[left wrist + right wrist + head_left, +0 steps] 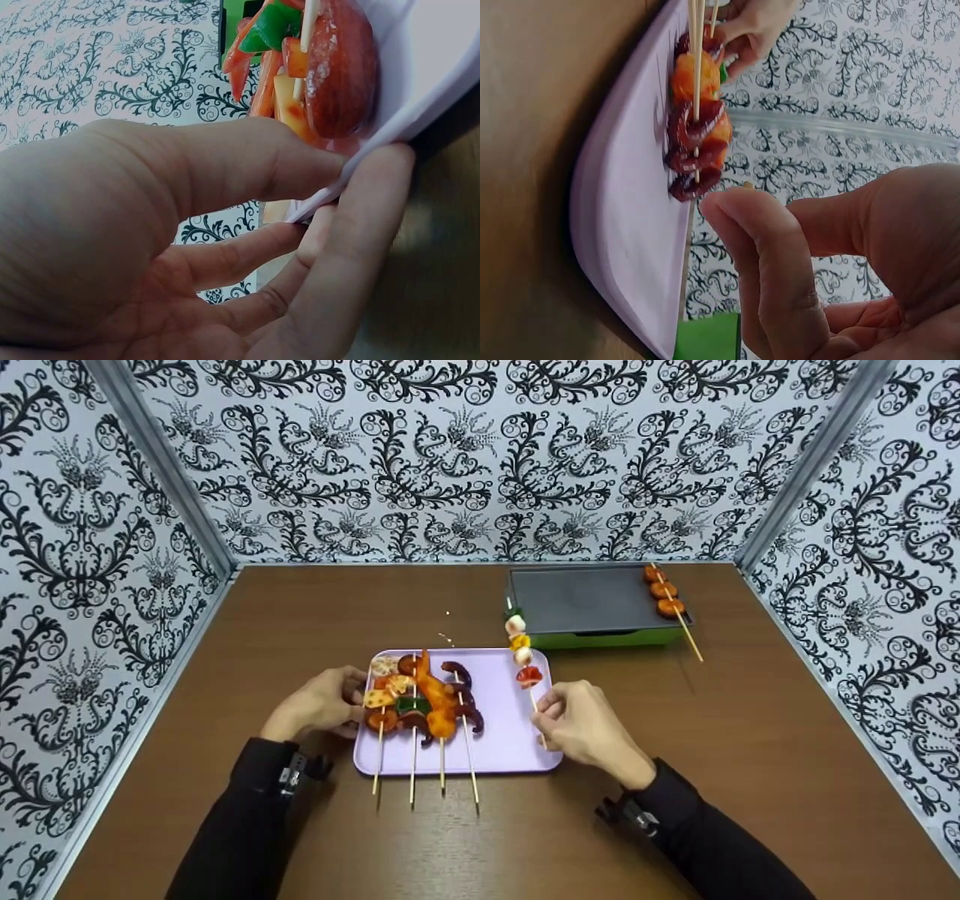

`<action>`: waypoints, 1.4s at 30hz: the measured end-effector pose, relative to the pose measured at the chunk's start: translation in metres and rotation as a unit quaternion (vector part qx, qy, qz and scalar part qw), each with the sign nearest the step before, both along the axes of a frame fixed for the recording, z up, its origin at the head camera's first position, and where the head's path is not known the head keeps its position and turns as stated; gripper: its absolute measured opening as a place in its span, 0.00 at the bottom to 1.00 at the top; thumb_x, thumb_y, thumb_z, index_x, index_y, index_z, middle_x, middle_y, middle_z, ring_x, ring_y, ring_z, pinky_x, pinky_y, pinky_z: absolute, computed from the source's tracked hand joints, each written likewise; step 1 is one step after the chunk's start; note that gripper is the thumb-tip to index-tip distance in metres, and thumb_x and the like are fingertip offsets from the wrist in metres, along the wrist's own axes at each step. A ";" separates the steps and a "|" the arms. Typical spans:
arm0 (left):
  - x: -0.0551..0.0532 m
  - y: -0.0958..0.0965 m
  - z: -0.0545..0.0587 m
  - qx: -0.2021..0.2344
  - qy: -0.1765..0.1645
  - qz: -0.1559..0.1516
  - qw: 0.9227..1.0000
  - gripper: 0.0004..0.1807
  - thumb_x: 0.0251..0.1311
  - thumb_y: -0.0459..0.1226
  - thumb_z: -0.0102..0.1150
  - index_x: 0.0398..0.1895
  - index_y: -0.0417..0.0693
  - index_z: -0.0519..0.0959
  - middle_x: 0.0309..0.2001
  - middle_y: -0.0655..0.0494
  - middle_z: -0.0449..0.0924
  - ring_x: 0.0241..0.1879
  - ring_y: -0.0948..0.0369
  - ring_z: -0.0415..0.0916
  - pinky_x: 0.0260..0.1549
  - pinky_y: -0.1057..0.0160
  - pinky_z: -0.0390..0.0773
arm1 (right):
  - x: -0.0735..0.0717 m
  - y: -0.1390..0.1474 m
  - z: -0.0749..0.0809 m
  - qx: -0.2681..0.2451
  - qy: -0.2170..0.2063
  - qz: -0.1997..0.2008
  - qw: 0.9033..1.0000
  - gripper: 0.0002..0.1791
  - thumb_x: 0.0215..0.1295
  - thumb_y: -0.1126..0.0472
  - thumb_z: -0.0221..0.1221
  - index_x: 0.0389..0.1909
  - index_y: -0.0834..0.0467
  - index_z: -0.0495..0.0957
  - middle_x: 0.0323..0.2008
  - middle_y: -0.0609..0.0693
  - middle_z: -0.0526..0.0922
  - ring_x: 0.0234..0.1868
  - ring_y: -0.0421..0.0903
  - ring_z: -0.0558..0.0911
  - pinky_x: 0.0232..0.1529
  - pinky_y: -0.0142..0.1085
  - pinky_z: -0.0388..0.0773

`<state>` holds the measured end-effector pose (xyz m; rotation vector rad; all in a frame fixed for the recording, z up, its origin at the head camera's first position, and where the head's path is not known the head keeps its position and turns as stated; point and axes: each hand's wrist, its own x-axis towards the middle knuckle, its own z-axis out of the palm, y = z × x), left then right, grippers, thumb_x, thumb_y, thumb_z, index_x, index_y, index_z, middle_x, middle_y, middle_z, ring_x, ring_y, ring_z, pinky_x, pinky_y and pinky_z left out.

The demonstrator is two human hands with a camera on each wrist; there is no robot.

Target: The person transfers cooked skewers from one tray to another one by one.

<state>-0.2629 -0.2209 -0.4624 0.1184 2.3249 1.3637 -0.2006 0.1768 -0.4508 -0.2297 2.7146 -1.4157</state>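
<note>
My left hand [319, 703] pinches the left rim of a lilac tray [506, 742]; in the left wrist view the thumb [300, 161] lies on top of the rim and fingers are beneath it. In my right hand [589, 727] is the stick of a skewer [520, 642] with red, white, yellow and green pieces, held over the tray's right side, its tip pointing away from me. Several skewers lie side by side on the tray's left half, among them an orange one [437, 701] and one with dark red curled pieces [694, 135]. Their bare sticks stick out over the near rim.
Behind the tray at the right stands a toy grill with a dark grey plate [577, 596] and a green base [607, 640]. A skewer of round orange-brown slices [664, 590] lies across its right end. Patterned walls [465, 450] enclose the wooden table [300, 607] at back and sides.
</note>
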 end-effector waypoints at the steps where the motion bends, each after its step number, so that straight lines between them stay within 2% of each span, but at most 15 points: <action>1: 0.000 0.000 0.000 -0.001 0.000 0.002 1.000 0.33 0.60 0.22 0.62 0.69 0.37 0.65 0.49 0.37 0.75 0.38 0.48 0.83 0.33 0.52 0.89 | 0.001 -0.001 -0.001 0.001 -0.001 0.005 1.000 0.03 0.60 0.65 0.67 0.30 0.58 0.82 0.22 0.49 0.84 0.18 0.45 0.83 0.17 0.36 0.82; 9: -0.001 0.001 0.000 -0.014 0.001 0.007 1.000 0.33 0.60 0.22 0.63 0.69 0.39 0.66 0.50 0.38 0.76 0.39 0.48 0.82 0.33 0.52 0.89 | 0.008 -0.008 -0.007 0.031 0.010 0.030 0.999 0.04 0.58 0.63 0.69 0.28 0.56 0.82 0.21 0.44 0.83 0.18 0.41 0.82 0.19 0.35 0.81; 14: -0.001 0.002 -0.001 -0.016 -0.001 0.006 1.000 0.34 0.60 0.22 0.63 0.70 0.39 0.66 0.51 0.37 0.75 0.40 0.48 0.82 0.34 0.53 0.89 | 0.012 -0.012 -0.011 0.033 0.001 0.049 0.998 0.04 0.58 0.63 0.68 0.28 0.56 0.83 0.21 0.44 0.83 0.19 0.41 0.82 0.20 0.35 0.82; 22: -0.001 0.001 0.000 -0.032 -0.005 0.012 0.999 0.33 0.61 0.23 0.63 0.70 0.42 0.66 0.52 0.39 0.75 0.44 0.48 0.81 0.35 0.54 0.89 | 0.018 -0.019 -0.019 -0.005 -0.061 0.085 0.994 0.04 0.62 0.64 0.67 0.30 0.60 0.81 0.21 0.49 0.84 0.19 0.45 0.84 0.19 0.36 0.84; 31: 0.000 0.002 0.003 -0.023 0.003 0.006 1.000 0.34 0.60 0.22 0.63 0.70 0.39 0.65 0.52 0.38 0.75 0.44 0.48 0.81 0.35 0.53 0.89 | 0.023 -0.025 -0.022 -0.026 -0.079 0.092 0.992 0.02 0.60 0.68 0.64 0.32 0.62 0.81 0.23 0.51 0.84 0.20 0.47 0.85 0.22 0.40 0.86; 42: 0.001 0.000 0.001 -0.014 0.005 0.005 1.000 0.34 0.60 0.22 0.63 0.70 0.37 0.65 0.50 0.37 0.75 0.38 0.48 0.83 0.34 0.52 0.89 | 0.027 -0.030 -0.025 -0.066 -0.110 0.092 0.987 0.03 0.60 0.69 0.66 0.32 0.63 0.80 0.24 0.56 0.85 0.21 0.50 0.86 0.23 0.42 0.87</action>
